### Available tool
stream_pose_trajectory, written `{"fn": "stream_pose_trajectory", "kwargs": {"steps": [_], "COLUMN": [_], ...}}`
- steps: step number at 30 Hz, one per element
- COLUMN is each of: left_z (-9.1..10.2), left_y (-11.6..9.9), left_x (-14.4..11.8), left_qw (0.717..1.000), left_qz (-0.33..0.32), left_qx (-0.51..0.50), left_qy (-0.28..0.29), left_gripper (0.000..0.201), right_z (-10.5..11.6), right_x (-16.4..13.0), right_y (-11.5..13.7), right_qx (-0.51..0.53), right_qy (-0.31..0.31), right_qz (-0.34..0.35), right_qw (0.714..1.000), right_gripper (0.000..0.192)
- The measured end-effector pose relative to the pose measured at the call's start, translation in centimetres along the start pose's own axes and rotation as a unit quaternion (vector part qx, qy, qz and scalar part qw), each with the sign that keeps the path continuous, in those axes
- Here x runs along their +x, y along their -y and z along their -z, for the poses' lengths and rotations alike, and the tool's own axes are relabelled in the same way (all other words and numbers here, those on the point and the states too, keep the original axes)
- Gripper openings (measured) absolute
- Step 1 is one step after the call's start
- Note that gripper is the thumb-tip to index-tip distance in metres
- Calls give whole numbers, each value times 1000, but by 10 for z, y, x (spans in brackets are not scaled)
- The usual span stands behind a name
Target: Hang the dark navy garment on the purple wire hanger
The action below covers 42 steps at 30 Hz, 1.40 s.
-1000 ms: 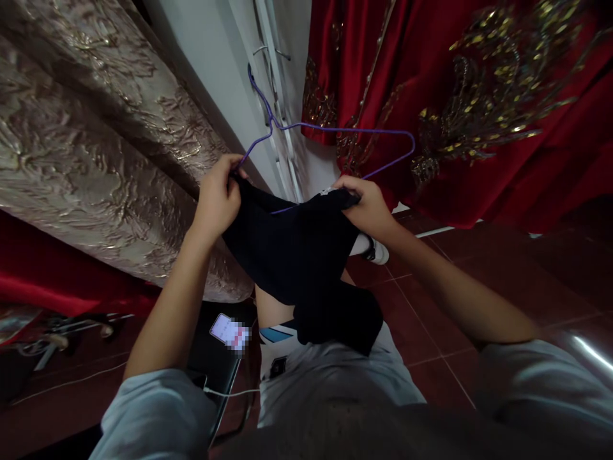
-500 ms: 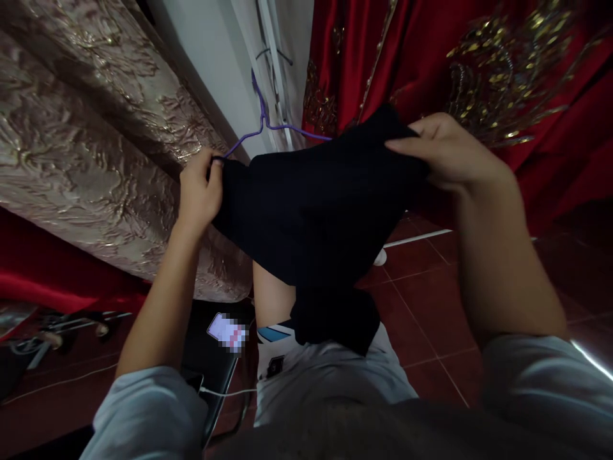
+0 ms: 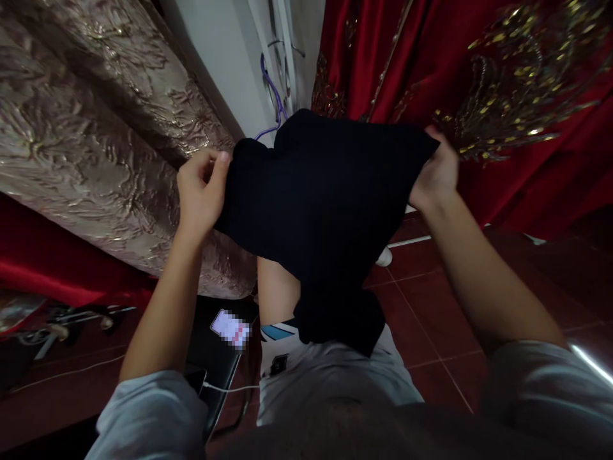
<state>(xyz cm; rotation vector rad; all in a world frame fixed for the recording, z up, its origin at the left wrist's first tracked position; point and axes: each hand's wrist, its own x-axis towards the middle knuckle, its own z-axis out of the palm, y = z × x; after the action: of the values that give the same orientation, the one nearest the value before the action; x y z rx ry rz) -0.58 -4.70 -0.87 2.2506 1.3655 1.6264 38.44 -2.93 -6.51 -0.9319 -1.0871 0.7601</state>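
Both the left hand (image 3: pixel 202 188), half curled, and the right hand (image 3: pixel 439 171), blurred and partly hidden, are at opposite edges of the dark cloth (image 3: pixel 325 191) in the frame's middle; whether they grip, I cannot tell. One purple hanger (image 3: pixel 280 110) shows above. At lower left, a phone (image 3: pixel 227 326) lies on a black seat (image 3: pixel 205 354); red curtain (image 3: pixel 383 70) hangs at upper right.

Single head-worn view, directed forward and steeply downward from the wearer's head. Nearest the lens, toward the lower corners, are the pale grey cloth sleeves (image 3: pixel 151 406); the dark navy cloth garment (image 3: pixel 320 204) occupies the centre, within arm's reach; gold-sequined red satin drapery (image 3: pixel 445 57) stands beyond, upper right.
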Motion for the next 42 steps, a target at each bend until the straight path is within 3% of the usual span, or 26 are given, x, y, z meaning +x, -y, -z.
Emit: {"fn": "stream_pose_trajectory", "kwargs": {"steps": [3,5,8,10,13,16,18,20,21,22,24,27,30,33,37,39,42], "left_z": [-4,-13,-26,-30,-27,-22,-20,-21,-22,-23,-27,-36,-42,-42,-35,-34,-39], "left_y": [-19,-23,-12,5,26,31,22,6,-5,-17,-42,-74,-84,-66,-15,5,17], "left_x": [5,12,20,22,17,6,-2,-10,-15,-19,-28,-41,-49,-52,-68,-78,-87], "left_qw": [998,998,999,999,999,998,994,985,978,969,949,922,907,895,850,837,838], "left_qz": [-3,3,6,6,-6,-13,-20,-43,-51,-52,-22,53,75,93,236,277,289], "left_qx": [41,24,-17,-25,-31,-62,-105,-158,-191,-226,-292,-348,-372,-402,-454,-461,-457], "left_qy": [43,60,48,34,16,2,20,52,70,87,116,160,181,168,127,102,74], "left_gripper": [50,42,20,12,7,5,12,17,15,16,41,64,66,59,54,66,90], "right_z": [3,-11,-40,-53,-54,-47,-46,-53,-58,-64,-77,-90,-84,-55,-6,9,9], "right_x": [15,20,11,-3,-22,-31,-33,-38,-43,-48,-59,-74,-78,-73,-58,-47,-26], "right_y": [33,53,72,77,75,63,48,28,17,6,-15,-37,-47,-47,-29,-11,18], "right_qx": [63,82,87,48,-42,-23,-8,-86,-148,-207,-285,-319,-312,-334,-440,-492,-553], "right_qy": [53,41,11,33,157,381,447,412,383,361,343,310,272,230,110,51,1], "right_qz": [-19,-23,-44,-50,-47,-34,17,114,166,212,286,357,402,398,320,281,222], "right_qw": [996,996,995,997,985,924,895,900,897,884,848,821,817,823,831,822,803], "right_gripper": [56,49,47,47,54,68,62,48,51,65,96,114,108,92,88,89,93]}}
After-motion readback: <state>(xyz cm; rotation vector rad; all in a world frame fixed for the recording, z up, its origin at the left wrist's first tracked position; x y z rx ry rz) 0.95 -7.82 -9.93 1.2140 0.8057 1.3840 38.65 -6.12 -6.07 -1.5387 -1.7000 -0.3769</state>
